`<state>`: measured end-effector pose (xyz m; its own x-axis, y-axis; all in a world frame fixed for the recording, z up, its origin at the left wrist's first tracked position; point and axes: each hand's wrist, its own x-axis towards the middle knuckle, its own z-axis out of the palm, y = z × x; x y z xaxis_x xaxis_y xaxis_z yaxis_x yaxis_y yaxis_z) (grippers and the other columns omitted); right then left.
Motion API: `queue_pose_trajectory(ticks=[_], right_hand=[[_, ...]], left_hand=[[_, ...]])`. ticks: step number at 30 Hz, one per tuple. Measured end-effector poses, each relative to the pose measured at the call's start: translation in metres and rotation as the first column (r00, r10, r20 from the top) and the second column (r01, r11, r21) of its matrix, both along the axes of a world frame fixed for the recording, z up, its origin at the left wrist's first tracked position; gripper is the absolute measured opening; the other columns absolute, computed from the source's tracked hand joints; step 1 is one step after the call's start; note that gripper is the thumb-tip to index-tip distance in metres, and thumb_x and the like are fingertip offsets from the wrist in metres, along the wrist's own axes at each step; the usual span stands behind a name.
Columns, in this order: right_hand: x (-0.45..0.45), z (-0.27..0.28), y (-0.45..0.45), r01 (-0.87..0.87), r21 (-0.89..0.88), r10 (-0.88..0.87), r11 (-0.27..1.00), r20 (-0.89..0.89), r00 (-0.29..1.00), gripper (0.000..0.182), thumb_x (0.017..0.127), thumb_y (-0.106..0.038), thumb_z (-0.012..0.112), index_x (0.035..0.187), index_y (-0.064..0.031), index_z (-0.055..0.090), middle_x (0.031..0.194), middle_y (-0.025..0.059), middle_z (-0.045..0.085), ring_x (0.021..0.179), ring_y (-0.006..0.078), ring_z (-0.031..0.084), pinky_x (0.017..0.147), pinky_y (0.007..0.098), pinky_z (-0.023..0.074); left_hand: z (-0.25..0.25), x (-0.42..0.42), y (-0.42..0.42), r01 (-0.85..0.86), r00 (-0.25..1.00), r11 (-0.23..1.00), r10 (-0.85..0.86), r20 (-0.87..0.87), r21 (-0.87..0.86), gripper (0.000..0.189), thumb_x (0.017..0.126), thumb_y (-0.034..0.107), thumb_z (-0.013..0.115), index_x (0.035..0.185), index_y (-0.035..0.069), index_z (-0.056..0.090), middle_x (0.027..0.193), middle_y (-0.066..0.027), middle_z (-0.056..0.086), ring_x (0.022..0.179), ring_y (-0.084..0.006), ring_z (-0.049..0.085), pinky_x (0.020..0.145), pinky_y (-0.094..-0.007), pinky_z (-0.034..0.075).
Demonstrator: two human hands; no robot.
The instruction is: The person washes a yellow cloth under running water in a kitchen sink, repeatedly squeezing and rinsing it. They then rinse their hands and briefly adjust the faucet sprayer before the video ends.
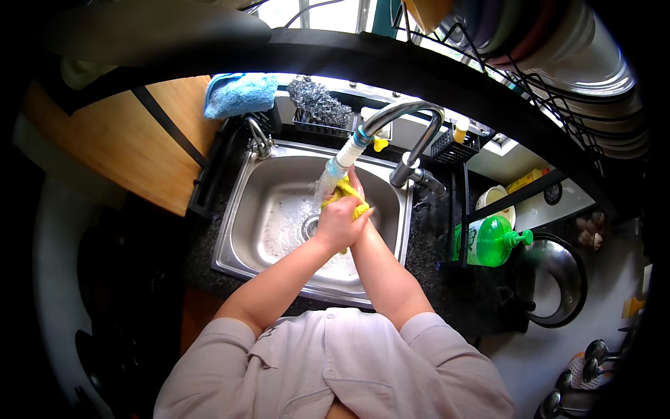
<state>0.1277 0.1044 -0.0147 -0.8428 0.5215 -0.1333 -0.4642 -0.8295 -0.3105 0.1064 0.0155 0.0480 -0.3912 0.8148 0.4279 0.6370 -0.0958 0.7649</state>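
Water runs from the filter nozzle (345,154) of a curved chrome faucet (405,107) into a stainless steel sink (261,209). Under the nozzle, a wet yellow cloth (361,210) is bunched between both hands. My left hand (339,220) is closed on the cloth, its wrist close to the other forearm. My right hand (356,183) lies behind it with fingers extended upward against the cloth; part of that hand is hidden by the left one and the cloth. Some yellow cloth also shows below the hands, over the basin.
A green pump bottle (492,241) stands on a rack at the right, near a steel pan (573,283). A blue towel (241,94) and steel scouring mesh (319,105) sit behind the sink. A black rack bar (335,50) arches above; plates (607,120) fill the upper right.
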Motion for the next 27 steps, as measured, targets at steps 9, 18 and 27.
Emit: queue_pose_trajectory(ticks=[9, 18, 27], right_hand=[[0.018, 0.033, -0.019, -0.100, -0.108, 0.123, 0.989, 0.230, 0.965, 0.060, 0.090, -0.056, 0.033, 0.114, -0.0043, 0.051, 0.106, 0.0104, 0.058, 0.097, 0.0259, 0.056, 0.087, 0.0383, 0.0441], [0.055, 0.028, 0.042, -0.110, 0.018, 0.101, 0.994, 0.262, 0.960, 0.028, 0.081, 0.000, 0.052, 0.109, 0.0032, 0.049, 0.105, 0.0133, 0.056, 0.101, 0.0245, 0.055, 0.091, 0.0355, 0.0450], [0.041, 0.051, 0.013, -0.079, 0.279, -0.042, 0.957, 0.405, 0.913, 0.046, 0.084, -0.011, 0.052, 0.127, -0.0055, 0.039, 0.114, 0.0096, 0.053, 0.103, 0.0228, 0.053, 0.086, 0.0342, 0.0452]], left_hand=[[-0.055, -0.076, 0.021, -0.310, 0.946, 0.825, 0.217, -0.241, -0.473, 0.029, 0.083, 0.031, 0.054, 0.081, 0.003, 0.061, 0.074, -0.0148, 0.064, 0.067, -0.0280, 0.064, 0.061, -0.0364, 0.051], [-0.047, -0.107, -0.014, 0.510, 0.353, 0.829, 0.044, 0.935, -0.231, 0.038, 0.082, 0.026, 0.064, 0.107, -0.002, 0.058, 0.094, -0.0099, 0.063, 0.082, -0.0147, 0.060, 0.073, -0.0287, 0.048], [-0.047, -0.091, -0.008, 0.132, 0.782, 0.899, 0.165, 0.601, -0.418, 0.043, 0.085, 0.037, 0.058, 0.106, 0.000, 0.059, 0.097, -0.0094, 0.063, 0.087, -0.0169, 0.059, 0.079, -0.0307, 0.045]])
